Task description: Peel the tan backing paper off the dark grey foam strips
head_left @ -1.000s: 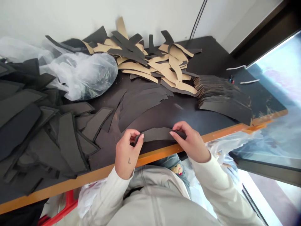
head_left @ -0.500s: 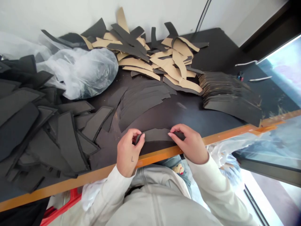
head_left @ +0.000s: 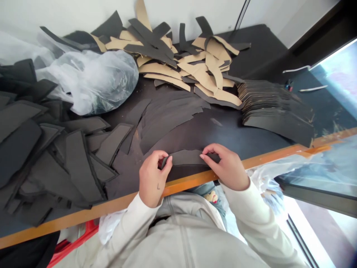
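Between both hands stretches a dark grey curved strip (head_left: 186,158), held just above the table near its front edge. My left hand (head_left: 153,176) pinches the strip's left end between thumb and fingers. At the other end, my right hand (head_left: 224,164) grips it the same way; the fingers partly cover both tips. Just beyond the strip, overlapping dark grey curved pieces (head_left: 167,119) lie fanned out on the table. To their right stands a row of tightly stacked dark strips (head_left: 275,108) with tan edges.
Many loose dark padded pieces (head_left: 83,163) are heaped at the left. A clear plastic bag (head_left: 97,82) lies behind them. Tan and black strips (head_left: 200,74) are jumbled along the wall. The table's orange front edge (head_left: 111,206) runs close to my body.
The view has shifted slightly, so the far piles sit a little higher in the picture. Both hands keep their hold on the strip, almost unmoved.
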`<state>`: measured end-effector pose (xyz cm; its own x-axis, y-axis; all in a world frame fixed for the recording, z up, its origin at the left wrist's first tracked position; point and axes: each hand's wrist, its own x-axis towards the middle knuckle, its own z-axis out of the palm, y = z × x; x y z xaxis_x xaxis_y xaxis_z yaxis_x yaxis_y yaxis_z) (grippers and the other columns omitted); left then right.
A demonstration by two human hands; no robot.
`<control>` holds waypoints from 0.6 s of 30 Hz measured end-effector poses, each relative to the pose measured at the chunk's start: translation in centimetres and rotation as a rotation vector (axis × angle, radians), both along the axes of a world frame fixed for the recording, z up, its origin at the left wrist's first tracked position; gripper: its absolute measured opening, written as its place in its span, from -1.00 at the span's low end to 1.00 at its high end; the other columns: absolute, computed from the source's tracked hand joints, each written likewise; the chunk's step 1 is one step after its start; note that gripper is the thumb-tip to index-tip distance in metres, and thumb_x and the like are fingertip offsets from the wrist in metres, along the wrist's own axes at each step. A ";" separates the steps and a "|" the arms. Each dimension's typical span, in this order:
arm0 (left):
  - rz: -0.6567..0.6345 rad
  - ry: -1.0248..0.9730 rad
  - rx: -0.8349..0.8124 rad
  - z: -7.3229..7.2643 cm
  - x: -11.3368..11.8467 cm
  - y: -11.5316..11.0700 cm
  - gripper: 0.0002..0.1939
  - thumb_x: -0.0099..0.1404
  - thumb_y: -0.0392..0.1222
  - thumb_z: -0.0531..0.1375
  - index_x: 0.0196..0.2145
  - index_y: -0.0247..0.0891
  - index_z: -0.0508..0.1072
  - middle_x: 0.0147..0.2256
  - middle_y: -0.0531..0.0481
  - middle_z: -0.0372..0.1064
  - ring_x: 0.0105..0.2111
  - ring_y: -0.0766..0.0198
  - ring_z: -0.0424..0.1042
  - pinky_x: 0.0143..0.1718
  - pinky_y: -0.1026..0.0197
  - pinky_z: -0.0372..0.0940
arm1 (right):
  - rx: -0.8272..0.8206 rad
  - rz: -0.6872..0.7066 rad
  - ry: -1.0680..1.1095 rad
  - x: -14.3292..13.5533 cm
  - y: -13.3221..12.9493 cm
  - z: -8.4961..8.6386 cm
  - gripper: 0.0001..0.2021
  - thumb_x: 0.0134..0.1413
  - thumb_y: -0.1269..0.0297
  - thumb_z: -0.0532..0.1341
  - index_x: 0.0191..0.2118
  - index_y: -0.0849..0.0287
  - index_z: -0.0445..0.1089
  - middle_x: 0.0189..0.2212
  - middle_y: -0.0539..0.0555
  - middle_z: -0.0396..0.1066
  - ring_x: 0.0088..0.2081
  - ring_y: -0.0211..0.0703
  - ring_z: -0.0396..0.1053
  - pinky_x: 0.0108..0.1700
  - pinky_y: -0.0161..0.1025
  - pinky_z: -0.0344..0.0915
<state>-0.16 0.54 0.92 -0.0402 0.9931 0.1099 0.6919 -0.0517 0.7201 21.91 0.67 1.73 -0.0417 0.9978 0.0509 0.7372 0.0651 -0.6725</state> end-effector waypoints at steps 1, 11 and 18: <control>0.000 0.001 0.005 0.0 0.0 0.0 -0.94 0.27 -0.19 0.23 -0.34 -0.18 0.41 -0.44 0.11 0.44 -0.48 0.35 0.36 -0.35 0.30 0.25 | -0.002 0.000 0.000 0.0 0.0 0.0 -0.93 0.15 0.27 0.19 -0.35 0.08 0.37 -0.40 0.01 0.47 -0.37 -0.16 0.42 -0.29 -0.25 0.30; -0.024 0.041 0.048 0.0 0.2 0.1 -0.95 0.29 -0.20 0.20 -0.34 -0.19 0.42 -0.45 0.08 0.43 -0.48 0.34 0.36 -0.35 0.29 0.25 | -0.001 0.018 -0.022 0.0 -0.1 -0.2 -0.89 0.19 0.26 0.18 -0.27 0.06 0.46 -0.37 0.03 0.46 -0.33 -0.15 0.43 -0.29 -0.25 0.30; -0.040 0.079 0.084 -0.3 0.2 -0.1 -0.95 0.31 -0.23 0.19 -0.34 -0.19 0.41 -0.47 0.09 0.39 -0.47 0.32 0.34 -0.34 0.28 0.23 | -0.002 0.077 -0.044 0.2 -0.5 -0.7 -0.71 0.25 0.33 0.13 -0.04 -0.07 0.55 -0.36 0.02 0.40 -0.37 -0.23 0.39 -0.28 -0.25 0.30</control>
<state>0.07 0.45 0.65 0.0109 0.9809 0.1943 0.7423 -0.1381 0.6556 22.09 0.15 1.03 -0.1200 0.9917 0.0456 0.7591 0.1213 -0.6395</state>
